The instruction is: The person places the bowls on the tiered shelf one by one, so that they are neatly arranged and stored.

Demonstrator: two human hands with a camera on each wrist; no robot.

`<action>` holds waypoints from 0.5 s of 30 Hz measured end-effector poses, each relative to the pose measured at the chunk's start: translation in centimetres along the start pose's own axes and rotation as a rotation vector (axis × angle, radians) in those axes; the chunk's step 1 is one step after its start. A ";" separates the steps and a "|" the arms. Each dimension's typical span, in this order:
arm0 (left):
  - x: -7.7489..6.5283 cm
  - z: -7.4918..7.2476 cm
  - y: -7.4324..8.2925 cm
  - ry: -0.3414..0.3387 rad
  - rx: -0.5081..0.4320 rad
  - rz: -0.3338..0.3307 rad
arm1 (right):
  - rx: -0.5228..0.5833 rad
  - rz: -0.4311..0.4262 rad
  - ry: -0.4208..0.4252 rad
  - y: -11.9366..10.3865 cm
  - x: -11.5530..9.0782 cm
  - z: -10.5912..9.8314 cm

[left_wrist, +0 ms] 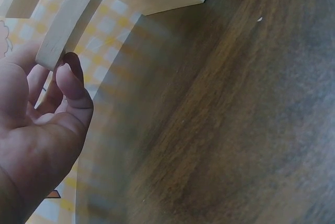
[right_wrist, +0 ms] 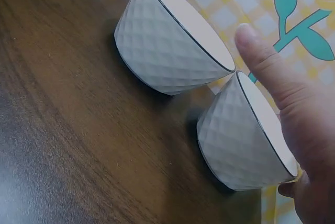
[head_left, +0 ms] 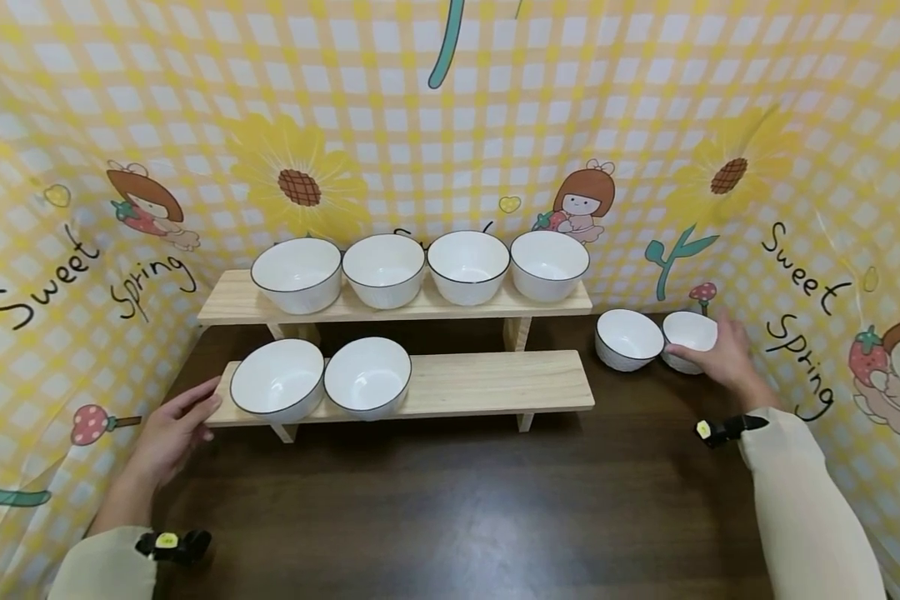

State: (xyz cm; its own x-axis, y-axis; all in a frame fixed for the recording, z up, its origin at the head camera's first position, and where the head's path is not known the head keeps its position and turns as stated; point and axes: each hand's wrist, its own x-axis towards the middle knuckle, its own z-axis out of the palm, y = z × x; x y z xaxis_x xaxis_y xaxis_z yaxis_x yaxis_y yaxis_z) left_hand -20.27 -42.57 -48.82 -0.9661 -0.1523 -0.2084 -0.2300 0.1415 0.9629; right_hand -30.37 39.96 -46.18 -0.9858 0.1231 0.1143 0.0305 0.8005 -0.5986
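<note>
At the left end of the lower wooden shelf (head_left: 495,383), my left hand (head_left: 171,429) pinches the board's corner. The left wrist view shows the thumb (left_wrist: 71,85) and fingers at the board end (left_wrist: 55,51). Two white bowls with dark rims, a larger left one (head_left: 277,379) and a right one (head_left: 368,377), stand on that shelf. My right hand (head_left: 723,354) is over a small white bowl (right_wrist: 243,140) on the table, its thumb extended across the opening and a fingertip beside the far side. Another small bowl (right_wrist: 162,41) stands beside it, their rims close together.
An upper wooden shelf (head_left: 405,312) behind carries several white bowls in a row, the rightmost bowl (head_left: 549,265) near its end. Both shelves stand on a dark wood table (head_left: 435,508). Yellow checked cloth (head_left: 435,142) walls in the back and both sides.
</note>
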 end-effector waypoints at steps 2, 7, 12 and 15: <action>0.0 0.0 0.0 -0.008 -0.023 0.016 | 0.005 -0.007 -0.018 0.1 0.2 0.1; -0.2 0.1 0.1 -0.011 -0.043 0.036 | 0.009 -0.008 -0.033 0.4 0.4 0.4; -0.3 0.1 0.2 -0.017 -0.044 0.032 | -0.014 -0.023 0.013 1.0 0.3 0.9; -0.3 0.0 0.2 -0.015 -0.046 0.032 | -0.018 -0.017 0.028 1.2 0.4 1.2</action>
State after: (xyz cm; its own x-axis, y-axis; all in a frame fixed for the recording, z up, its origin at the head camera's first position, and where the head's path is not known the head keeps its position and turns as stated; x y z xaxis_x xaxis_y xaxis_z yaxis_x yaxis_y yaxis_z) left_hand -20.06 -42.46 -48.62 -0.9746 -0.1334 -0.1801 -0.1942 0.1011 0.9758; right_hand -30.90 40.30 -47.77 -0.9813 0.1256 0.1462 0.0174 0.8131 -0.5818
